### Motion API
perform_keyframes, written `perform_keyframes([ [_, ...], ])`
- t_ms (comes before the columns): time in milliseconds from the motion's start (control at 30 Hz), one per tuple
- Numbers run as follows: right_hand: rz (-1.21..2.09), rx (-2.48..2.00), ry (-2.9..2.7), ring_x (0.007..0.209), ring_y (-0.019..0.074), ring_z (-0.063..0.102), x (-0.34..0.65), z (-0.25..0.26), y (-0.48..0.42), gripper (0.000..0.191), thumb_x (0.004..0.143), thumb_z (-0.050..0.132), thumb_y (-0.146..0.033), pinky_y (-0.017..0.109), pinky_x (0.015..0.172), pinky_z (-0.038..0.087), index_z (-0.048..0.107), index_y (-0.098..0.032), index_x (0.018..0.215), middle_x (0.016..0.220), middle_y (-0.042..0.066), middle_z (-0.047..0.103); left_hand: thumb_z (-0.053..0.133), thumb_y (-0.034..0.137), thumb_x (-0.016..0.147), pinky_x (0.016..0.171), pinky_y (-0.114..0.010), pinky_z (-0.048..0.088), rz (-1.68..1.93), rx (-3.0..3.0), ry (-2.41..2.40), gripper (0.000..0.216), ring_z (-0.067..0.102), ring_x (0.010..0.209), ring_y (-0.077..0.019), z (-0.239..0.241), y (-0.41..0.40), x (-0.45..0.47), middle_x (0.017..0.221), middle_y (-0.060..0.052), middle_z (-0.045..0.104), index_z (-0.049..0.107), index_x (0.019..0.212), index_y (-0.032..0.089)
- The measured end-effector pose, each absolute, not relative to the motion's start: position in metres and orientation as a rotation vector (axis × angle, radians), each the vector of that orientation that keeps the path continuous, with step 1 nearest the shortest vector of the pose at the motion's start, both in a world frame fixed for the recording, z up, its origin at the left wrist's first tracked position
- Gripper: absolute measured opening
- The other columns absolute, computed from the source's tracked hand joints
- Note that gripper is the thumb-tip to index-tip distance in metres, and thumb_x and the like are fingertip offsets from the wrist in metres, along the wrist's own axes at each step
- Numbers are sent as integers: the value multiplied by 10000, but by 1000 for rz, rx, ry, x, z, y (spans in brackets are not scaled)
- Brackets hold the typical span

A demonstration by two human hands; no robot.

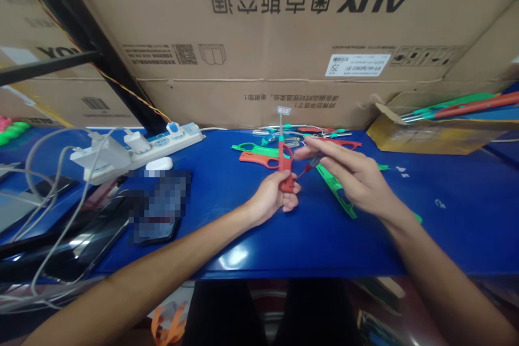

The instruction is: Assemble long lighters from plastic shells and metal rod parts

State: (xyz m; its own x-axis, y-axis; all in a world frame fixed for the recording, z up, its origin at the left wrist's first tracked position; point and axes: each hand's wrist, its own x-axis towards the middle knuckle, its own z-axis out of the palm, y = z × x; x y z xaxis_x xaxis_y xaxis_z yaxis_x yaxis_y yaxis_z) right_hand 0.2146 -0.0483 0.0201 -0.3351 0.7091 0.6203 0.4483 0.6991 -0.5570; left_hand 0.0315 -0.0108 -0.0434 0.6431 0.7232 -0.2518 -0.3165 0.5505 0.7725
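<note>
My left hand (pixel 275 197) is closed round the lower body of a red long-necked lighter (pixel 286 159), held upright with its metal neck pointing away and a small label at the tip. My right hand (pixel 352 173) holds a small screwdriver (pixel 312 163) between thumb and fingers. Its thin shaft slants down to the side of the lighter's body; whether the tip touches is too small to tell. Behind the left hand lie an orange lighter shell (pixel 257 159) and a green shell (pixel 253 148). Another green shell (pixel 334 186) is under my right hand.
A cardboard box (pixel 430 138) of lighter parts stands at the right. On the left are a power strip (pixel 162 146) with plugs, a white earphone case (pixel 159 164), a phone (pixel 162 211) and cables. Large AUX cartons (pixel 267 27) wall off the back of the blue table (pixel 231 254).
</note>
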Motion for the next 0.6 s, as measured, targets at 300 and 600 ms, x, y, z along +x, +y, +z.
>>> perform_keyframes([
  [300,229,-927,-1945,1054,208,697,212,18,-47,380,998,589,-227,403,970,557,653,-321,1360,1142,34,752,376,329,1006,397,-193,333,647,768,604,188,461,406,-102,-44,-9,32,686,-5,540,468,965,171],
  [600,252,-822,-1841,819,182,704,207,19,-49,259,906,712,-181,341,760,594,794,-343,1091,917,6,758,366,323,1006,376,-201,328,616,809,626,224,488,396,-113,-46,-10,32,693,-17,552,502,953,153],
])
